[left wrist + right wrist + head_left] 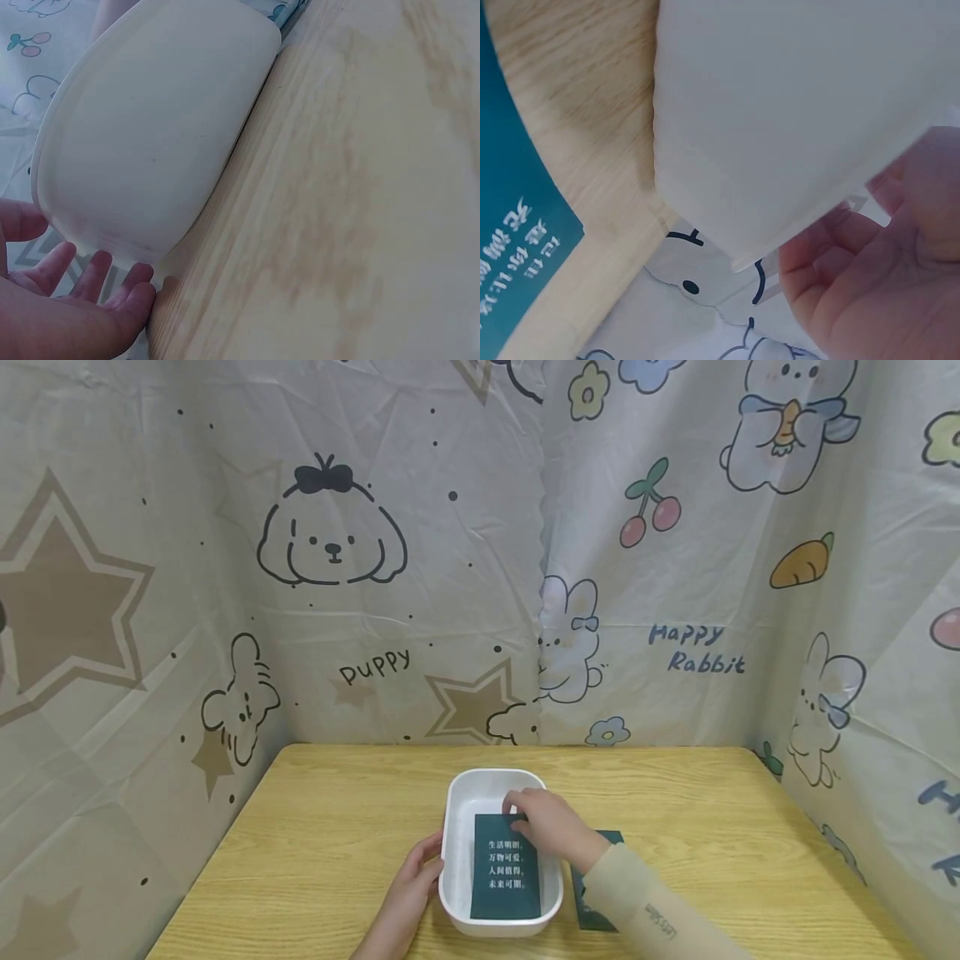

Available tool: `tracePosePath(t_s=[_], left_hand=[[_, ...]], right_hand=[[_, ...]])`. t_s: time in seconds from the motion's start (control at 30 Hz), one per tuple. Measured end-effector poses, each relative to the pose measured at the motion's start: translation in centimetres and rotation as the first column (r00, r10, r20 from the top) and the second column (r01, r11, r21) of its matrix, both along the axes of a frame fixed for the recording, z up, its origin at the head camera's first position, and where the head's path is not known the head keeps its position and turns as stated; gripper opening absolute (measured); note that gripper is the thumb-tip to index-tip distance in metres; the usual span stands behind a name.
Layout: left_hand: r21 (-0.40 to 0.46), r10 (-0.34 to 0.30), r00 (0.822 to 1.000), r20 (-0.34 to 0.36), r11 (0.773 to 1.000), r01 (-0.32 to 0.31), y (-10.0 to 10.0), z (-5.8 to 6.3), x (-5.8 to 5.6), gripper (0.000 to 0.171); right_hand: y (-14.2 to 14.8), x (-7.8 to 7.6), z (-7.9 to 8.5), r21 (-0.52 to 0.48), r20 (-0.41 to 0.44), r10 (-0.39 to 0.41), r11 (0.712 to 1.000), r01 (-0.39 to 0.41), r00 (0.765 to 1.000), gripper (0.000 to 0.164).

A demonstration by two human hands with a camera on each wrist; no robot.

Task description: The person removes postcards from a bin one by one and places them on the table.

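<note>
A white rectangular plastic basin (457, 827) with rounded corners stands on the table in the head view. Inside it lies a dark green card (506, 893) printed with lines of white characters. My right hand (551, 827) reaches over the basin's right rim and pinches the card near its upper right corner. In the right wrist view the basin wall (780, 112) hides the card in it, and the fingers (832, 247) curl over the rim. My left hand (411, 881) rests against the basin's left side, its fingertips (97, 262) touching the outer wall in the left wrist view.
A second dark green card (596, 914) lies on the table right of the basin, partly covered by the right sleeve (645, 893). The wood-grain table (337, 827) is enclosed behind and at both sides by a cartoon-print curtain (450, 568).
</note>
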State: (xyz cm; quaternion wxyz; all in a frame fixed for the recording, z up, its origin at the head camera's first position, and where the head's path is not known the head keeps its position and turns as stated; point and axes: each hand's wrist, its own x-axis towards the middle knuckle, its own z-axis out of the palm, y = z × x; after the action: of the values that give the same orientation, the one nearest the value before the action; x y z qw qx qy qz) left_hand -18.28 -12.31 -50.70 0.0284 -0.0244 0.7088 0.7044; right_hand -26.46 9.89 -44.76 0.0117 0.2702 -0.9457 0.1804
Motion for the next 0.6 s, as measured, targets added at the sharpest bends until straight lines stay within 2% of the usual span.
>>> tracePosePath(t_s=[0.17,0.37,0.6], left_hand=[[-0.01,0.012,0.999,0.03,1.0,-0.011,0.1,0.0,-0.1,0.047],[-0.016,0.012,0.999,0.035,1.0,-0.011,0.1,0.1,-0.1,0.047],[-0.017,0.01,1.0,0.022,1.0,-0.01,0.1,0.2,0.1,0.048]], right_hand=[[0.4,0.0,0.3,-0.119,0.083,0.0,0.993,0.009,0.997,0.012],[0.8,-0.3,0.2,-0.215,0.204,-0.031,0.974,0.075,0.979,0.01],[1.5,-0.6,0.0,-0.284,0.213,-0.061,0.951,0.122,0.975,0.011]])
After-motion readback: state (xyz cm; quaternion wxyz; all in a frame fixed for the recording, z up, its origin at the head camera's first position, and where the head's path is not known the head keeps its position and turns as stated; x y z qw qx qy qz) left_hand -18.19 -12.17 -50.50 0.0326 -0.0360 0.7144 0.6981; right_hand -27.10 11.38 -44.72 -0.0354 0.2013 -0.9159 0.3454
